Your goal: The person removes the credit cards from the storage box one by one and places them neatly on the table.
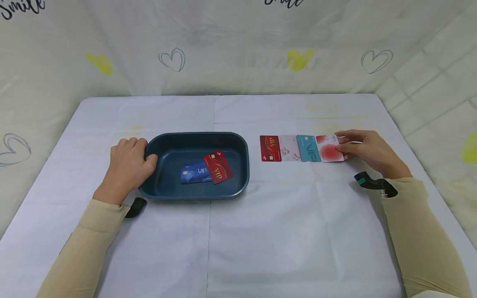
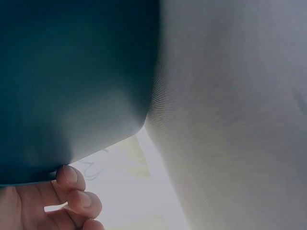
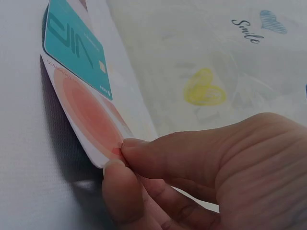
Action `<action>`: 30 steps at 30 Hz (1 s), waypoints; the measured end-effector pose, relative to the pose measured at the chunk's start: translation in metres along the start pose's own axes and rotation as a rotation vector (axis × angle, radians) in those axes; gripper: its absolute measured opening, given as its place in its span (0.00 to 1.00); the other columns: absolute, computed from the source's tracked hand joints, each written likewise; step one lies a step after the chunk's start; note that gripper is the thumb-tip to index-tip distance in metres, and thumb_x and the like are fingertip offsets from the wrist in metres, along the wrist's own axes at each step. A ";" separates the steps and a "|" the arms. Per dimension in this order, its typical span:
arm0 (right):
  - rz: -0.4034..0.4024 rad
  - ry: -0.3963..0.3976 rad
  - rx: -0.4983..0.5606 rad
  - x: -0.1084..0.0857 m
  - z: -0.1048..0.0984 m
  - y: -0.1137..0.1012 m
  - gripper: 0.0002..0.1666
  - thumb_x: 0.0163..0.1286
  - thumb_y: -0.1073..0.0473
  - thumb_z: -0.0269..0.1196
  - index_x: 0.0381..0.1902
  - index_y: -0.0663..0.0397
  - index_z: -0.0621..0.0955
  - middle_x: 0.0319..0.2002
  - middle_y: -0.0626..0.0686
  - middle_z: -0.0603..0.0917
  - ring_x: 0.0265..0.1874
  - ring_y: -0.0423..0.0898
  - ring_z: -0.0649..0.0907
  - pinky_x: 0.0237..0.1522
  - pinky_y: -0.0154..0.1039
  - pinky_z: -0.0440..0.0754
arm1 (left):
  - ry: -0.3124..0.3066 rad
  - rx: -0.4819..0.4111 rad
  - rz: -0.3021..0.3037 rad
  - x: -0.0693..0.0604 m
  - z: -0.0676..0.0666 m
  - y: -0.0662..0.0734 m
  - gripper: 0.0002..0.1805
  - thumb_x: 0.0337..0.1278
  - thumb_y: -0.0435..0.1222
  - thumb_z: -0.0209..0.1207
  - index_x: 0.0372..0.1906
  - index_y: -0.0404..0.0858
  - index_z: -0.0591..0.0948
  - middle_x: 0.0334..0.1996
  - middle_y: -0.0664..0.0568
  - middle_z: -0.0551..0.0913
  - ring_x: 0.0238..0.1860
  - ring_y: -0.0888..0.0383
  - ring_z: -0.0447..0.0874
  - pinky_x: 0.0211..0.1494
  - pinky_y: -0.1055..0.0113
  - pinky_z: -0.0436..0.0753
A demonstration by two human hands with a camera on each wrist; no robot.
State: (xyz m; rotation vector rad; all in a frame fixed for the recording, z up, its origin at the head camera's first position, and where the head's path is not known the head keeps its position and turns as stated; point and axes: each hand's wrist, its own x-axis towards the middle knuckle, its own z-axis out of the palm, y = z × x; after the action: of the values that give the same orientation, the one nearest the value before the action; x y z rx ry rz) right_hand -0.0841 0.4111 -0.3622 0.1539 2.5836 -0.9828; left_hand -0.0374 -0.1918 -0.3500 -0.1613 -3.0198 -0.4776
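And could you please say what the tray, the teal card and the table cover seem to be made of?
The tray looks smooth and softly glossy, with pale rim highlights: coated metal or plastic, hard to tell which. The teal card is probably smooth plastic, being thin and flat with rounded corners. The table cover is likely matt fabric, given its creases.

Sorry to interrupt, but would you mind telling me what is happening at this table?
A person's left hand grips the left end of a dark blue tray, while the right hand pinches the white card with red circles at the right end of a row. Along that row to its left are a teal card, a pale pink card and a red card. Inside the tray, another red card partly overlaps a blue card.
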 end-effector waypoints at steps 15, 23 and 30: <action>0.018 0.014 -0.063 -0.001 0.001 -0.003 0.43 0.74 0.34 0.58 0.77 0.51 0.68 0.70 0.63 0.72 0.61 0.57 0.75 0.46 0.28 0.75 | 0.004 -0.010 0.000 0.000 0.001 -0.001 0.15 0.58 0.37 0.44 0.35 0.28 0.75 0.32 0.37 0.74 0.41 0.37 0.67 0.46 0.43 0.63; 0.025 0.013 -0.102 -0.001 -0.001 -0.006 0.44 0.72 0.32 0.59 0.75 0.52 0.69 0.69 0.64 0.74 0.58 0.56 0.78 0.50 0.36 0.75 | 0.005 -0.013 0.001 0.000 0.001 0.000 0.15 0.58 0.37 0.44 0.36 0.28 0.76 0.32 0.36 0.75 0.41 0.37 0.67 0.46 0.43 0.63; -0.019 0.068 -0.196 -0.002 0.002 -0.009 0.44 0.71 0.31 0.59 0.72 0.56 0.72 0.63 0.68 0.78 0.56 0.60 0.79 0.53 0.49 0.78 | 0.007 -0.005 0.002 0.000 0.001 0.000 0.15 0.58 0.37 0.44 0.36 0.28 0.76 0.32 0.37 0.74 0.41 0.37 0.67 0.46 0.42 0.63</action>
State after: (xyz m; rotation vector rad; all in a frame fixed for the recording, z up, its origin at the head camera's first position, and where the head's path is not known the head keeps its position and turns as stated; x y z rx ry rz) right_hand -0.0836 0.4034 -0.3569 0.1132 2.7296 -0.7364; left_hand -0.0371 -0.1916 -0.3512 -0.1623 -3.0112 -0.4850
